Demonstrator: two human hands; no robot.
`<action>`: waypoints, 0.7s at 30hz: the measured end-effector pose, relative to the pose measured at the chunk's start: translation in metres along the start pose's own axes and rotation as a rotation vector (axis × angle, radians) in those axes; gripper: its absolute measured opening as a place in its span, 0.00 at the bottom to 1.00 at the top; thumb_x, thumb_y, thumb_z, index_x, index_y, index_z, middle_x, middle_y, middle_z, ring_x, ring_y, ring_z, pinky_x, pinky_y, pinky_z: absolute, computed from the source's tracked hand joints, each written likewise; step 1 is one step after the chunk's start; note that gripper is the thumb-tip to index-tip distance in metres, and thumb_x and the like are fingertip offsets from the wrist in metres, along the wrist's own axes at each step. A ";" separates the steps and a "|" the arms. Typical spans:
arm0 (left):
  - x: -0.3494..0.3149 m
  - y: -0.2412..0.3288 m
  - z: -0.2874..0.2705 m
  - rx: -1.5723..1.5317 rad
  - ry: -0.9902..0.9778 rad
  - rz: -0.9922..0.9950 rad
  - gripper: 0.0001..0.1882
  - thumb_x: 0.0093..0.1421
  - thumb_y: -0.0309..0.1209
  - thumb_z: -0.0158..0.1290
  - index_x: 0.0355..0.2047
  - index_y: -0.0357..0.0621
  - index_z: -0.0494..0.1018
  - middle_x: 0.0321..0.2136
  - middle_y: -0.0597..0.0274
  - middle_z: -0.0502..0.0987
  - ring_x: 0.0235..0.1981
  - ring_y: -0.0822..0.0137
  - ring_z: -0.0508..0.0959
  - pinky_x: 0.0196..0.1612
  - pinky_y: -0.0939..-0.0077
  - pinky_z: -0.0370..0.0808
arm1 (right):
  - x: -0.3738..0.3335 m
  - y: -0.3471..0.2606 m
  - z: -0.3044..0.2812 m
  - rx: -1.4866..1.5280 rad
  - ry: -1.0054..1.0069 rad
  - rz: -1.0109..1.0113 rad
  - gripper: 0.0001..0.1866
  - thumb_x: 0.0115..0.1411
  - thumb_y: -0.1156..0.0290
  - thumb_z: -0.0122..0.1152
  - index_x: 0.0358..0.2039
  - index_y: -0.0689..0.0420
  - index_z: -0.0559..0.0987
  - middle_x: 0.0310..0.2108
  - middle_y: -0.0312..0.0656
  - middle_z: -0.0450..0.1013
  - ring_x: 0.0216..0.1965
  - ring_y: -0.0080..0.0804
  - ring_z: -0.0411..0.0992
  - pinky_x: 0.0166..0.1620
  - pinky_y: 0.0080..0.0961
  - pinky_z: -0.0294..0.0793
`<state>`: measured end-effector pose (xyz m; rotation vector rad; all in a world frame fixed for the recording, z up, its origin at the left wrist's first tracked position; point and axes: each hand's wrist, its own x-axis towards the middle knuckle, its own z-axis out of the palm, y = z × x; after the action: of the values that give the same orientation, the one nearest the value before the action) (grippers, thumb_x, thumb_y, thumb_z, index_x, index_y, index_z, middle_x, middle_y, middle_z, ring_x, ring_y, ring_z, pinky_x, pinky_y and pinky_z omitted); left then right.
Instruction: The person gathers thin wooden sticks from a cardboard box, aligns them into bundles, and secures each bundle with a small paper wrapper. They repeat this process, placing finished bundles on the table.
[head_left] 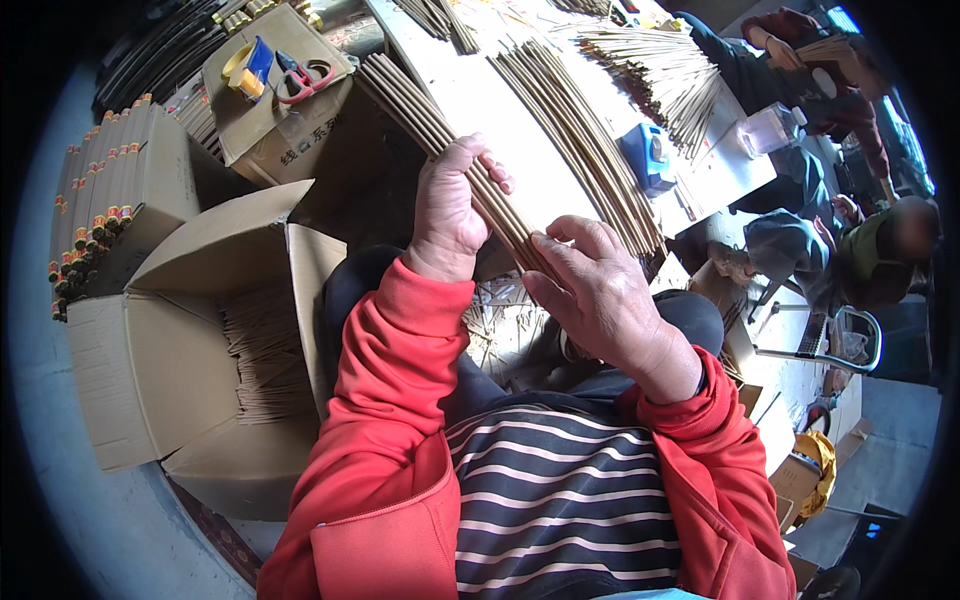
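A small bundle of brown incense sticks (410, 108) slants across in front of me, its far end over the table edge. My left hand (455, 200) is closed around the middle of it, thumb on top. At the near end of the bundle, my right hand (610, 290) pinches the sticks between thumb and fingers. Part of that end is hidden behind my right fingers. Just beyond my hands, a long row of loose incense sticks (575, 130) lies on the white table (475, 85).
An open cardboard box (190, 370) with thin sticks inside stands at left. Red-handled scissors (305, 82) and a tape roll (245, 75) lie on another box (290, 140). A blue tape dispenser (648, 157) and fanned sticks (660, 85) are on the table. People sit at right.
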<state>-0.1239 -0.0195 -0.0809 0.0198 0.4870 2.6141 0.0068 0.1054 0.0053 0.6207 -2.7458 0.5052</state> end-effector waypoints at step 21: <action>-0.007 0.012 0.013 0.062 -0.056 -0.041 0.05 0.55 0.26 0.52 0.24 0.45 0.67 0.20 0.66 0.68 0.21 0.71 0.69 0.25 0.77 0.70 | -0.002 -0.001 0.024 0.882 -0.415 0.744 0.13 0.50 0.77 0.57 0.34 0.61 0.65 0.19 0.37 0.67 0.18 0.24 0.69 0.21 0.20 0.69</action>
<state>-0.1216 -0.0280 -0.0640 0.1016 0.5433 2.5499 0.0047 0.0960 -0.0170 -0.2359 -2.9687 1.9984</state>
